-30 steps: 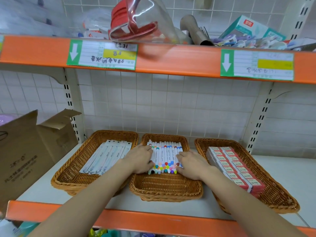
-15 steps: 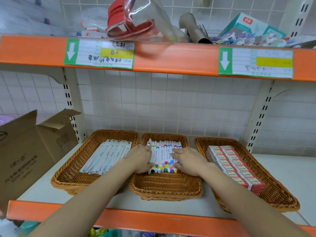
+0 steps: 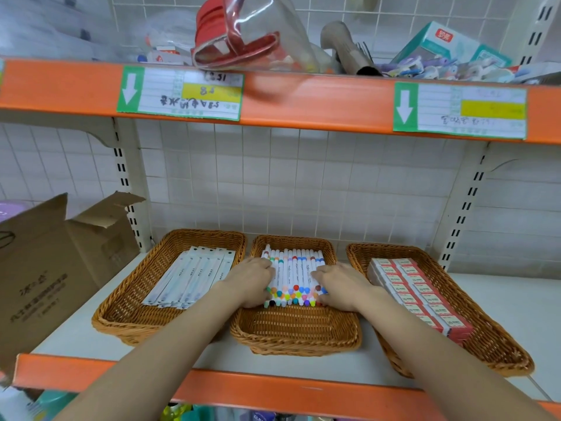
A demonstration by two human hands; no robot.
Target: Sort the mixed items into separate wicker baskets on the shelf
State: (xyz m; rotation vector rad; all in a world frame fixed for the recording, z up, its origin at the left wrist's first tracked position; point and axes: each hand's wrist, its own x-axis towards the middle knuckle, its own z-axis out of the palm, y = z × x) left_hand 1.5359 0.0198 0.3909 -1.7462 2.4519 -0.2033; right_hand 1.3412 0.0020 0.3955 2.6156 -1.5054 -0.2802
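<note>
Pens (image 3: pixel 296 276): between my hands, in the middle basket (image 3: pixel 296 335).
Left hand (image 3: pixel 250 281): flat against the pens' left side.
Right hand (image 3: pixel 341 284): flat against their right side.
Tip: I'd squeeze gently and evenly, keeping the pens straight.

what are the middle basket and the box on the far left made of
Middle basket: woven wicker or rattan by the look, brown with a slight sheen; interlaced strands show. Box: plain brown corrugated cardboard, matte, with a torn flap edge.
</note>
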